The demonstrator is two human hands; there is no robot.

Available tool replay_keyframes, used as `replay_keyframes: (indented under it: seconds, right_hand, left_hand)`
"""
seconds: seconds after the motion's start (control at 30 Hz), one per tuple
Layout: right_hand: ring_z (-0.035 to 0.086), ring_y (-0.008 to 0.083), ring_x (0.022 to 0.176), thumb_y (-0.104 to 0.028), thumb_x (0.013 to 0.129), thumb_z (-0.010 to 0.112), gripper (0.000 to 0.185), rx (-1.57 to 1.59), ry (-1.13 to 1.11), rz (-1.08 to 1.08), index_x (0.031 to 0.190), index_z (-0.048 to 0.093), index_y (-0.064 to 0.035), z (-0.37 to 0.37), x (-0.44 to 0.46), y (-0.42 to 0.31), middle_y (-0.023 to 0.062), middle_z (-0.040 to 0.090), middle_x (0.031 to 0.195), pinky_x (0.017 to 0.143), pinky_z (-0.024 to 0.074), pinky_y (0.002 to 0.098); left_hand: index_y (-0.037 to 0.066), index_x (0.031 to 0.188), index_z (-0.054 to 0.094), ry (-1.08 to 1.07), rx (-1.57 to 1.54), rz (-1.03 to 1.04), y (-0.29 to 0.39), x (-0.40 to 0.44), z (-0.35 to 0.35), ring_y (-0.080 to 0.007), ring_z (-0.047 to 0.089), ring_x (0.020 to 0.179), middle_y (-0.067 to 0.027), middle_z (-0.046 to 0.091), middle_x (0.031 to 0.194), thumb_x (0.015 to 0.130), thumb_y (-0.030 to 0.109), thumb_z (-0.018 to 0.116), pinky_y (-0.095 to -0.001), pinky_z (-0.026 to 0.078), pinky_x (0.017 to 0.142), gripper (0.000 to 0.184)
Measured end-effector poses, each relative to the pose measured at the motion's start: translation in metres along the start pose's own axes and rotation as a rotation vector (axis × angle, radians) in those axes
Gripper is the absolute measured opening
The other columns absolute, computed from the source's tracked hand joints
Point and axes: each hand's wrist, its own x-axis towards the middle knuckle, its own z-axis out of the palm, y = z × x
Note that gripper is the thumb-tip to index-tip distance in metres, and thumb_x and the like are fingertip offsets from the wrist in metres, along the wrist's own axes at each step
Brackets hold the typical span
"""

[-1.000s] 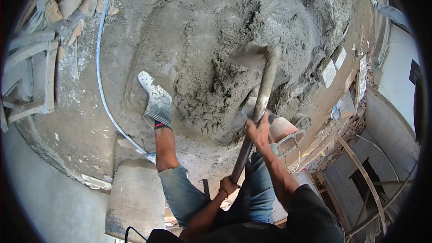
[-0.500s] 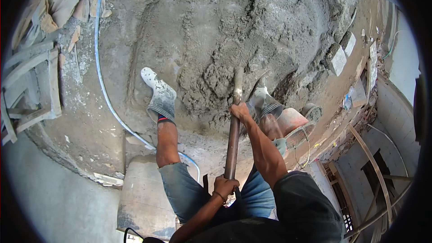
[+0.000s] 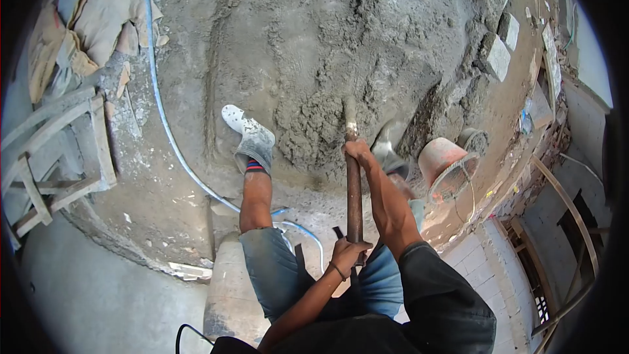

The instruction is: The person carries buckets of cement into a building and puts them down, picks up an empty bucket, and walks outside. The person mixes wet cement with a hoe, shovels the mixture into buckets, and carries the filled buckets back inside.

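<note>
My left hand (image 3: pixel 348 254) is wrapped round the lower end of a long handle (image 3: pixel 354 190), close to my body. Farther up the same handle, my right hand (image 3: pixel 357 149) grips it below a pale worn stretch. The handle's far end runs into wet grey mortar (image 3: pixel 314 124), and the tool's blade is hidden there. A white boot (image 3: pixel 252 134) spattered with mortar stands left of the lumpy heap. The other boot (image 3: pixel 390 151) is just right of the handle, partly covered by my right arm.
A reddish bucket (image 3: pixel 442 160) lies tipped at the right, beside a small mortar-coated container (image 3: pixel 473 139). Pale blocks (image 3: pixel 495 57) edge the mortar. A blue hose (image 3: pixel 157 92) curves down the left, near a wooden frame (image 3: pixel 105 137) and crumpled sacks (image 3: pixel 108 19). A drum (image 3: pixel 232 295) stands near my legs.
The tool's blade, raised and visible at first, has gone down into the mortar. The handle has swung more upright, and both hands have kept their hold. The view has shifted slightly.
</note>
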Motion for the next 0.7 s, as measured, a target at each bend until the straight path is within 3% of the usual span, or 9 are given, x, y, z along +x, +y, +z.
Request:
replay_keyframes:
  seconds: [0.1, 0.2, 0.23, 0.33, 0.37, 0.47, 0.57, 0.63, 0.7]
  right_hand:
    - [0.055, 0.0256, 0.055, -0.013, 0.061, 0.058, 0.02, -0.159, 0.017, -0.284, 0.07, 0.055, 0.0043, -0.015, -0.021, 0.009, 0.0161, 0.058, 0.073, 0.05, 0.0451, 0.0347]
    - [0.055, 0.0242, 0.055, -0.012, 0.063, 0.057, 0.016, 0.147, -0.14, -0.086, 0.071, 0.057, 0.0021, -0.042, -0.035, 0.026, 0.0132, 0.058, 0.07, 0.049, 0.044, 0.0337]
    - [0.052, 0.0215, 0.047, -0.011, 0.062, 0.051, 0.013, 0.287, -0.155, -0.113, 0.064, 0.056, 0.0008, -0.057, -0.066, 0.025, 0.0119, 0.053, 0.056, 0.042, 0.0405, 0.0336]
    - [0.053, 0.0176, 0.051, -0.007, 0.064, 0.057, 0.01, 0.301, -0.178, -0.156, 0.069, 0.054, 0.0017, -0.121, -0.149, 0.029, 0.0085, 0.054, 0.059, 0.044, 0.0416, 0.0297]
    - [0.051, 0.0158, 0.048, -0.006, 0.065, 0.057, 0.009, 0.368, -0.195, -0.095, 0.067, 0.052, 0.0009, -0.139, -0.17, 0.034, 0.0085, 0.053, 0.058, 0.041, 0.0425, 0.029]
    - [0.049, 0.0154, 0.042, -0.004, 0.065, 0.053, 0.004, 0.586, -0.201, -0.064, 0.064, 0.052, 0.0, -0.201, -0.249, 0.051, 0.0081, 0.051, 0.053, 0.037, 0.0399, 0.0279]
    - [0.048, 0.0139, 0.042, -0.002, 0.066, 0.053, 0.005, 0.738, -0.242, -0.118, 0.064, 0.049, -0.0014, -0.265, -0.303, 0.093, 0.0065, 0.049, 0.053, 0.037, 0.0409, 0.0263]
    - [0.048, 0.0121, 0.044, -0.004, 0.067, 0.054, 0.006, 0.786, -0.146, -0.191, 0.068, 0.048, -0.0015, -0.306, -0.347, 0.118, 0.0065, 0.049, 0.057, 0.038, 0.0427, 0.0255]
    - [0.048, 0.0109, 0.044, -0.005, 0.067, 0.054, 0.011, 0.886, -0.092, -0.146, 0.073, 0.046, -0.0013, -0.34, -0.381, 0.148, 0.0052, 0.049, 0.059, 0.039, 0.0436, 0.0239]
  left_hand:
    - [0.002, 0.066, 0.05, 0.094, 0.005, 0.001, -0.018, -0.002, 0.018, -0.0131, 0.048, 0.041, -0.0038, 0.049, 0.054, 0.067, 0.008, 0.063, -0.0245, 0.037, 0.036, 0.015]
    - [0.002, 0.066, 0.05, 0.104, -0.039, 0.02, -0.034, -0.034, 0.064, -0.0134, 0.048, 0.041, -0.0042, 0.048, 0.053, 0.068, 0.007, 0.062, -0.0248, 0.037, 0.036, 0.013]
    - [0.002, 0.073, 0.05, 0.072, -0.009, 0.072, -0.046, -0.047, 0.081, -0.0131, 0.048, 0.041, -0.0047, 0.049, 0.055, 0.07, 0.007, 0.062, -0.0252, 0.038, 0.037, 0.014]
    - [0.0, 0.093, 0.046, -0.134, 0.26, 0.07, -0.072, -0.098, 0.123, -0.015, 0.056, 0.068, -0.0067, 0.053, 0.075, 0.076, 0.017, 0.06, -0.0263, 0.046, 0.057, 0.028]
    - [0.0, 0.093, 0.046, -0.172, 0.304, 0.052, -0.076, -0.116, 0.134, -0.015, 0.056, 0.068, -0.0067, 0.053, 0.075, 0.076, 0.017, 0.06, -0.0263, 0.046, 0.057, 0.028]
    - [-0.001, 0.113, 0.033, -0.599, 0.377, -0.296, -0.074, -0.154, 0.167, -0.017, 0.05, 0.097, -0.0117, 0.047, 0.103, 0.083, 0.028, 0.048, -0.0316, 0.04, 0.085, 0.044]
    - [-0.008, 0.092, 0.047, -0.911, 0.652, -0.092, -0.121, -0.17, 0.19, -0.0199, 0.049, 0.084, -0.0134, 0.047, 0.087, 0.08, 0.043, 0.044, -0.0289, 0.036, 0.075, 0.053]
    - [-0.006, 0.087, 0.048, -1.04, 0.859, 0.01, -0.134, -0.183, 0.213, -0.0193, 0.047, 0.075, -0.0133, 0.046, 0.083, 0.081, 0.045, 0.039, -0.0286, 0.035, 0.068, 0.053]
    - [-0.005, 0.088, 0.047, -1.079, 0.843, -0.204, -0.151, -0.194, 0.23, -0.0206, 0.051, 0.075, -0.0139, 0.049, 0.084, 0.079, 0.048, 0.041, -0.0303, 0.04, 0.065, 0.054]
